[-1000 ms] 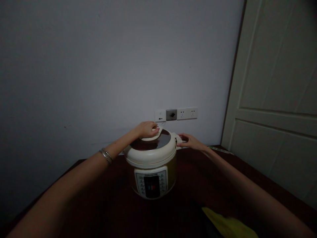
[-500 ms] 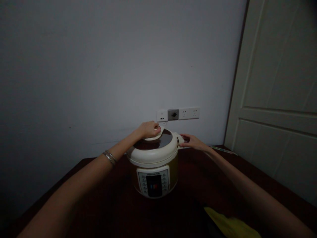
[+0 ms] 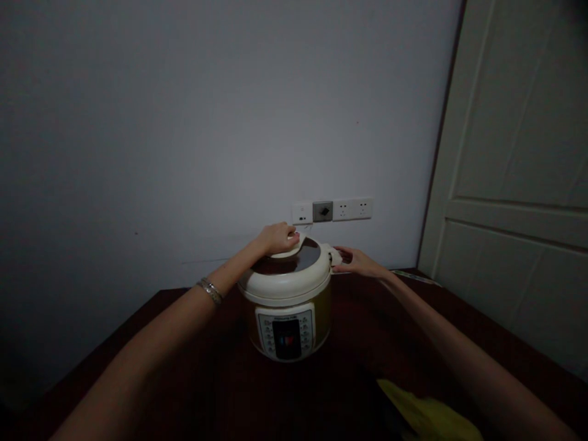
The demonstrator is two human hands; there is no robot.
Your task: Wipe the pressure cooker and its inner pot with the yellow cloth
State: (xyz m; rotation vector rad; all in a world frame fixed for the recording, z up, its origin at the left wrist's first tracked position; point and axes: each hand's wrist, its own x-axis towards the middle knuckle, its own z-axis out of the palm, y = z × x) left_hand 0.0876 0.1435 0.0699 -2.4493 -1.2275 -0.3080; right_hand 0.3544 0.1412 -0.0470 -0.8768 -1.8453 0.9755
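An electric pressure cooker (image 3: 285, 288) with a cream rim, a dark lid top and a control panel (image 3: 287, 334) stands upright on the dark red table. My left hand (image 3: 278, 239) is closed around the lid handle (image 3: 287, 251) on top. At the cooker's right side, my right hand (image 3: 356, 262) has its thumb and fingers on the cream side handle (image 3: 334, 258). The lid sits on the body with no gap showing. A bracelet (image 3: 210, 290) circles my left wrist.
Behind the cooker is a pale wall with a row of sockets (image 3: 352, 209) and a grey plate (image 3: 323, 211). A white panelled door (image 3: 514, 184) stands at the right. Something yellow (image 3: 427, 413) lies at the front right of the dark table (image 3: 206, 367).
The view has shifted slightly. Both hands keep their places on the cooker, and the lid looks the same.
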